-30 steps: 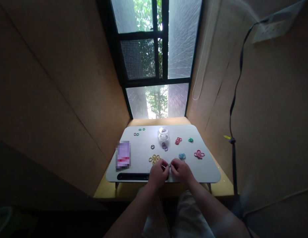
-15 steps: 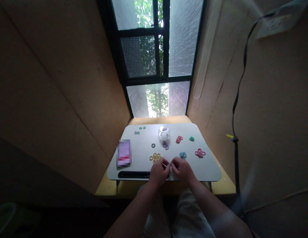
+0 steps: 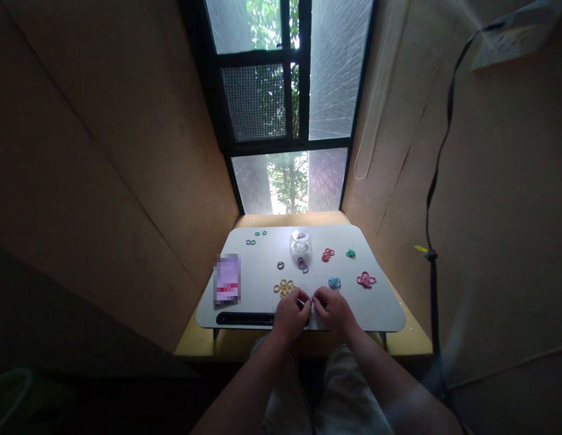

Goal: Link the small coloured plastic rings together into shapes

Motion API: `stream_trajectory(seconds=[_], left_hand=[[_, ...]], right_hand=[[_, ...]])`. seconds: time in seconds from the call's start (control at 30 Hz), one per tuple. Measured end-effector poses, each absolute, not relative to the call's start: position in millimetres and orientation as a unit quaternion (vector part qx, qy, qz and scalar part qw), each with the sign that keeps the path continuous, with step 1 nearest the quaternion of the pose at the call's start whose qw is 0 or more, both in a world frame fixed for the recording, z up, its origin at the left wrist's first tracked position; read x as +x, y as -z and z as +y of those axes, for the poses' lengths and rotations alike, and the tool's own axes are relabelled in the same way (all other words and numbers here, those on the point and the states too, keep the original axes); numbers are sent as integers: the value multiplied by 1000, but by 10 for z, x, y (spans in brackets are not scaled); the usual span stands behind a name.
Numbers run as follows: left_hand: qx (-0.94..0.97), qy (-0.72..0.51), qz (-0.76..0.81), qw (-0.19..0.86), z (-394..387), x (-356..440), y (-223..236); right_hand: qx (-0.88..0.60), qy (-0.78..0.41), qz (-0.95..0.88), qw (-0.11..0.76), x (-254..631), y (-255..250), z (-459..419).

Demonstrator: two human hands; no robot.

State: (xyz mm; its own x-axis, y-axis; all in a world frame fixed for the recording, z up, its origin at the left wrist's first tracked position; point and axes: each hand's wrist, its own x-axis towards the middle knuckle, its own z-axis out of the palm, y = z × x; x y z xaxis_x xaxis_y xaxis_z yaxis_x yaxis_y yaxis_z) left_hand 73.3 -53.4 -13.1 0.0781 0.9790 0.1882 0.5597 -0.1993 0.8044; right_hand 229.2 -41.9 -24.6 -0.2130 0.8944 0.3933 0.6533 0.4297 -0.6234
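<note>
My left hand (image 3: 291, 312) and my right hand (image 3: 332, 307) meet above the front of the white table. Both are closed in a pinch, fingertips almost touching, on a small greenish hair tie (image 3: 311, 298) that the fingers mostly hide. Yellow hair ties (image 3: 284, 286) lie just beyond my left hand, partly covered by it. A blue bunch (image 3: 334, 283) is right behind my right hand. Farther off are purple ties (image 3: 303, 264), a dark tie (image 3: 281, 265), red ties (image 3: 328, 254), a green bunch (image 3: 350, 253) and pink ties (image 3: 366, 280).
A clear round container (image 3: 300, 244) stands at the back middle of the white table (image 3: 258, 260). Several green and purplish ties (image 3: 250, 242) lie back left. A blurred purple packet (image 3: 227, 279) is at left, a black slot (image 3: 244, 318) along the front edge. A black cable (image 3: 432, 302) hangs at right.
Almost nothing differs. Both hands keep their pinch at the same spot, and the whole view has shifted very slightly.
</note>
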Motion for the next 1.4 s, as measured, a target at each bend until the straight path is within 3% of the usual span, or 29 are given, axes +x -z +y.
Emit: stream_trajectory(seconds=[1.4], left_hand=[[732,-335,512,299,-533,644,124]], right_hand=[[-480,-157,-790,348,2298,249,-405]])
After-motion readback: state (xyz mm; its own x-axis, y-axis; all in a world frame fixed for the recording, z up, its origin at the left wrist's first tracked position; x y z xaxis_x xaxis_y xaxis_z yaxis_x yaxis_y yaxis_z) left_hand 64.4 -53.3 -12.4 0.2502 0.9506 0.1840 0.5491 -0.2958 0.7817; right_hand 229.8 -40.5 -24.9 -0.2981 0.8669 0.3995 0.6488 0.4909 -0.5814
